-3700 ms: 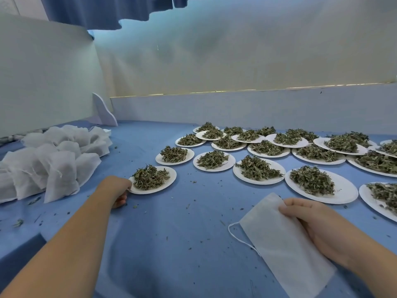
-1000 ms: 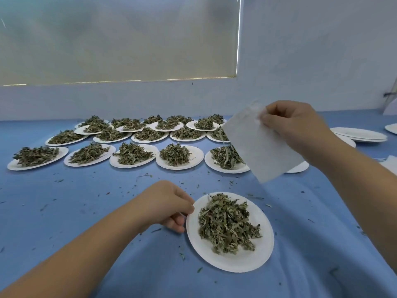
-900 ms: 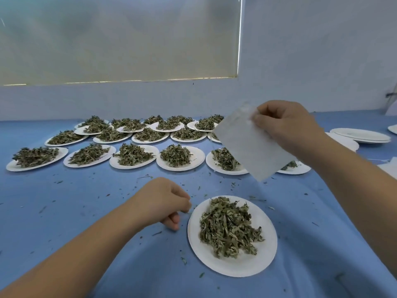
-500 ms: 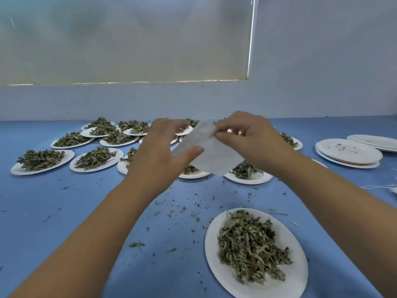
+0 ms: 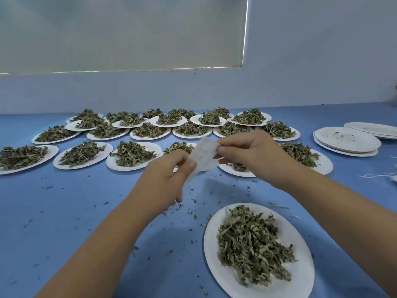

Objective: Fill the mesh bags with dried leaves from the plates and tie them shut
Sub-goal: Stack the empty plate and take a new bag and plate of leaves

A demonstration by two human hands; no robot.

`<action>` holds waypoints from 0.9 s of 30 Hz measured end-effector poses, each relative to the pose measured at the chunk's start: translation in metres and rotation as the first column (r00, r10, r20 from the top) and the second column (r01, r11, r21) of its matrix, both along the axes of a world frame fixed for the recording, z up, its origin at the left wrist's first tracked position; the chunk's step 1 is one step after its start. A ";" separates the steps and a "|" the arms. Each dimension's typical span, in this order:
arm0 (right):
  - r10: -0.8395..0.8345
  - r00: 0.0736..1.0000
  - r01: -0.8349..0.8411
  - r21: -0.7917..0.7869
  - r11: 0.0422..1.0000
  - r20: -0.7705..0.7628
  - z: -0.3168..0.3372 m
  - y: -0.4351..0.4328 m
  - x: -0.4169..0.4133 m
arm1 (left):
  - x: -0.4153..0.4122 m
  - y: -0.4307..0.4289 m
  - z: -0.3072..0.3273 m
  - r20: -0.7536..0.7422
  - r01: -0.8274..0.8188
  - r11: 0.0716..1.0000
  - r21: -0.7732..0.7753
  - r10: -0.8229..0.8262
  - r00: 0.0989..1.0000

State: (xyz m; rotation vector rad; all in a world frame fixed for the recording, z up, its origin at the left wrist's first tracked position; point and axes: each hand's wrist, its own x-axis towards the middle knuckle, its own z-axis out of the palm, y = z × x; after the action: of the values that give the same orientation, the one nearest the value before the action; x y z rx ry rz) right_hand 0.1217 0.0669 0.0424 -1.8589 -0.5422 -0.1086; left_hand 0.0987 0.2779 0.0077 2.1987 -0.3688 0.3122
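Both hands hold a flat white mesh bag (image 5: 203, 157) in the air above the blue table. My left hand (image 5: 165, 181) pinches its lower left edge between thumb and fingers. My right hand (image 5: 249, 153) pinches its upper right edge. The bag looks empty. Below and to the right, a white paper plate (image 5: 219, 274) near the table's front carries a pile of dried leaves (image 5: 251, 244). Neither hand touches this plate.
Several more plates of dried leaves (image 5: 133, 153) stand in rows across the back of the blue table (image 5: 64, 211). A stack of empty plates (image 5: 345, 141) sits at the far right, with a loose white string (image 5: 378, 175) nearby. Leaf crumbs litter the cloth.
My left hand has left the near plate's rim and risen to take the bag's edge. My right hand has brought the bag leftward, to in front of me. The view has tilted down slightly.
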 end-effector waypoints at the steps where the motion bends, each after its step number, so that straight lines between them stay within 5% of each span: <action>1: 0.017 0.999 -0.016 0.026 1.000 -0.027 -0.001 0.001 0.000 | 0.001 0.001 -0.001 -0.042 -0.015 0.999 -0.048 0.013 0.999; 7: -0.037 0.992 0.032 -0.041 0.999 -0.125 -0.013 0.003 0.003 | -0.002 -0.001 -0.001 0.074 -0.101 0.990 -0.097 0.108 0.991; 13: -0.211 0.975 0.221 -0.190 0.957 0.069 -0.018 0.008 -0.006 | -0.010 -0.012 -0.002 0.256 -0.201 0.980 -0.010 0.197 0.947; 18: -0.107 0.992 0.095 -0.169 0.981 -0.063 -0.021 0.020 -0.019 | -0.014 -0.021 -0.011 0.352 -0.162 0.984 0.077 0.125 0.927; 27: -0.105 0.954 0.105 -0.016 0.994 -0.281 -0.020 0.028 -0.018 | -0.014 -0.026 -0.013 0.303 -0.153 0.987 0.041 0.134 0.944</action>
State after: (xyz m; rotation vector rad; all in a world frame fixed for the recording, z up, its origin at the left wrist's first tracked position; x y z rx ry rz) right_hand 0.1035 0.0949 0.0229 -1.8637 -0.2458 0.0863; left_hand 0.0844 0.2523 -0.0050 2.2482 -0.3871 0.7290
